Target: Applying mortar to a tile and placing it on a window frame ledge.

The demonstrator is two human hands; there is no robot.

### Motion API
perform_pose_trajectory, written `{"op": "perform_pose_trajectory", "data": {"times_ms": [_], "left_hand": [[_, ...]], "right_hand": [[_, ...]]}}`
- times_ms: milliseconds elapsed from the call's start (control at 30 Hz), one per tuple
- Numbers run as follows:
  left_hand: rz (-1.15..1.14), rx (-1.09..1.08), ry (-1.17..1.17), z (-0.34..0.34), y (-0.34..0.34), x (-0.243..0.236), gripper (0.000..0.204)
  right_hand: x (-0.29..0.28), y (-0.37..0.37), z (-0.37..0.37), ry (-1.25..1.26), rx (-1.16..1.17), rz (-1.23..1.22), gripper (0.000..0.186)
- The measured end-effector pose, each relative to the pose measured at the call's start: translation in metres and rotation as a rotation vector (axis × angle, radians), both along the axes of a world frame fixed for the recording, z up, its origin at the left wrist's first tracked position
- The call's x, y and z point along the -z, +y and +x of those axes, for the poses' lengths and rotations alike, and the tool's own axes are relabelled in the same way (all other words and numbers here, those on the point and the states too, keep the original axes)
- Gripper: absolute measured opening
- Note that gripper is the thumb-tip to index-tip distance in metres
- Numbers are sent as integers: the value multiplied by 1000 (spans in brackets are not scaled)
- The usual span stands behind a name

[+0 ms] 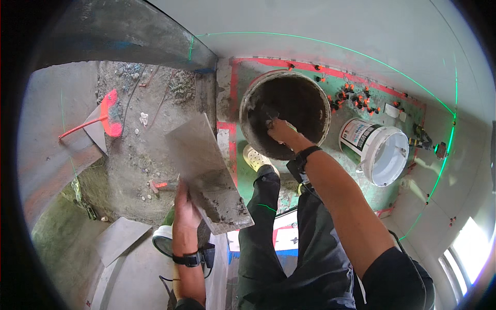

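Note:
A grey rectangular tile rests tilted in my left hand, which grips it by its left edge. Wet grey mortar is smeared over the tile's near end. My right hand reaches into a large round mortar bucket, closed on the handle of a trowel. Part of the trowel's blade shows, dark against the bucket's inside; its lower end is hard to make out. The bucket stands ahead of my feet, its inner wall coated with grey mortar.
A white bucket lies on its side at the right, near a laser level casting green lines. Several orange-and-black tile levelling clips lie along the wall. At left are an orange-red broom, rubble and a leaning tile piece.

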State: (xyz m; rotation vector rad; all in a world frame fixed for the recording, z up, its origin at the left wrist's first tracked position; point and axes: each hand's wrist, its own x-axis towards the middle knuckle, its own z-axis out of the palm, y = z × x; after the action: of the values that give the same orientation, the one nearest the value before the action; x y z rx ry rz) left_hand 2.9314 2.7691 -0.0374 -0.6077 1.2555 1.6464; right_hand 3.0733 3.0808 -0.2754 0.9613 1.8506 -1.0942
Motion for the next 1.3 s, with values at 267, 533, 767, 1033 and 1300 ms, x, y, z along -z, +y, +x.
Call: {"op": "perform_pose_trajectory", "data": {"times_ms": [267, 533, 767, 1033, 1300], "left_hand": [[22, 36, 31, -6, 10, -15, 71], [110, 61, 72, 21, 74, -76, 63], [316, 308, 354, 91, 174, -162, 60], [447, 159, -74, 118, 220, -203, 58], [334, 191, 49, 129, 224, -226, 69]], "right_hand": [[-108, 46, 81, 392, -163, 69, 43], [-377, 56, 163, 585, 23, -45, 56], [-408, 35, 185, 1083, -303, 670, 49], [-408, 71, 267, 996, -295, 775, 25], [-460, 105, 384, 964, -333, 712, 34]]}}
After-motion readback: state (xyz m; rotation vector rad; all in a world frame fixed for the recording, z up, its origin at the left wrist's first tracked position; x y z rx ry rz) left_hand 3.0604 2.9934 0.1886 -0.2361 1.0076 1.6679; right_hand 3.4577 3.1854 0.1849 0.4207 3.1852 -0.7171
